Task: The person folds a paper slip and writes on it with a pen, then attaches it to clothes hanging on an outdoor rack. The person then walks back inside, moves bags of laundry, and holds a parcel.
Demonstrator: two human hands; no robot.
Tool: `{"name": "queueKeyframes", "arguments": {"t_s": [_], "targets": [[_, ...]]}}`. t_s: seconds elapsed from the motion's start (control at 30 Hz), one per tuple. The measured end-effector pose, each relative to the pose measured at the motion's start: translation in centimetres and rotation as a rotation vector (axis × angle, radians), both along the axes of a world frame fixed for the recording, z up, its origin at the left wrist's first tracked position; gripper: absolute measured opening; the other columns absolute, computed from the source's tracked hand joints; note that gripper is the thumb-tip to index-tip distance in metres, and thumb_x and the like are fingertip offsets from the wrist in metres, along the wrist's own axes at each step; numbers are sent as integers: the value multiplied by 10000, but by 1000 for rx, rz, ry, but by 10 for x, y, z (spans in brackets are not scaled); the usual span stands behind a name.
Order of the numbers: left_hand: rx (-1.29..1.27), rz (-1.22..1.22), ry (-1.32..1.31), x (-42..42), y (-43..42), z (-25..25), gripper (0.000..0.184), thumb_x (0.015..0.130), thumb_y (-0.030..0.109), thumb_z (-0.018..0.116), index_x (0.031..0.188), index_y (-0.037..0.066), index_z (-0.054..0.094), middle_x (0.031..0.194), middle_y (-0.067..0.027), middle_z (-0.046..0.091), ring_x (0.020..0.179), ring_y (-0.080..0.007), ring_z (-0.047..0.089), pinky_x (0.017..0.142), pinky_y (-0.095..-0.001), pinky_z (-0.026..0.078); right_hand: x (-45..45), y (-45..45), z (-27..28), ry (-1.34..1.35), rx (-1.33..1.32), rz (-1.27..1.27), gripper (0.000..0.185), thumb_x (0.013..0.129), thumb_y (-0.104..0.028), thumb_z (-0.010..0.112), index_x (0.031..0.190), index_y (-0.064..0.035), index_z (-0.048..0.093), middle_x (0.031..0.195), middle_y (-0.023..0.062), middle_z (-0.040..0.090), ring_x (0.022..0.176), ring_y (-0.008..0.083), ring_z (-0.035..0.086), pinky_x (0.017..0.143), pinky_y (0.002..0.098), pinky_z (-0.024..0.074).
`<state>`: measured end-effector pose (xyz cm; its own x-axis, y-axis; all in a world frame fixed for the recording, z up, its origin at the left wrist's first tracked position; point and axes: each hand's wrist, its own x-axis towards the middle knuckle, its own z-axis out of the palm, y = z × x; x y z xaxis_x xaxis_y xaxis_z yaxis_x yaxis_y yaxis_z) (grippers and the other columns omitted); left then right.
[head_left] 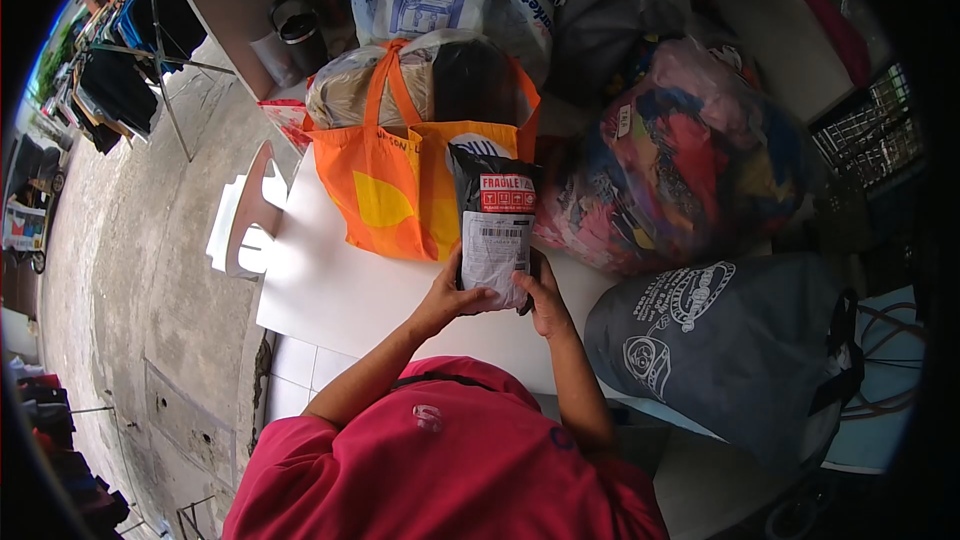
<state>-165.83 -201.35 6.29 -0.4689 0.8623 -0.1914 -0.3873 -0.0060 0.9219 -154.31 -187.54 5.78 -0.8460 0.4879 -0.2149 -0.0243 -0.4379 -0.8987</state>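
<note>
A black wrapped parcel (497,240) with a red "FRAGILE" sticker and a white barcode label is held upright over the white table (310,280). My left hand (451,295) grips its lower left edge, thumb across the label. On the lower right side, my right hand (544,294) holds it too, thumb on the front. Directly behind the parcel stands an orange and yellow bag (385,195) with packed items in it. To the right of the parcel lies a clear plastic bag of colourful cloth (690,160).
A dark grey printed bag (720,350) lies at the right. Behind are a white and blue bag (430,0), a grey bag (610,20) and a dark tumbler (298,35). A chair (255,215) stands left, near clothes on racks (115,90).
</note>
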Motion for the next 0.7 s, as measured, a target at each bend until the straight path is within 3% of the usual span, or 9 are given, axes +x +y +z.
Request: {"name": "queueKeyframes", "arguments": {"t_s": [0.37, 0.7], "targets": [[11, 6, 21, 0, 1, 0, 902, 662, 46, 683, 1359, 71, 111, 1297, -131, 312, 1165, -221, 372, 928, -319, 378, 0, 1, -2, 4, -3, 3, 613, 714, -224, 666, 1211, -43, 357, 1130, 67, 459, 1076, 182, 415, 938, 318, 297], [12, 15, 20, 1, 1, 3, 882, 682, 48, 673, 1351, 53, 99, 1245, -131, 369, 1099, -233, 445, 855, -320, 444, 0, 1, 1, 8, -2, 4, 614, 716, -221, 663, 1217, -43, 356, 1126, 67, 465, 1071, 180, 421, 935, 319, 301]]}}
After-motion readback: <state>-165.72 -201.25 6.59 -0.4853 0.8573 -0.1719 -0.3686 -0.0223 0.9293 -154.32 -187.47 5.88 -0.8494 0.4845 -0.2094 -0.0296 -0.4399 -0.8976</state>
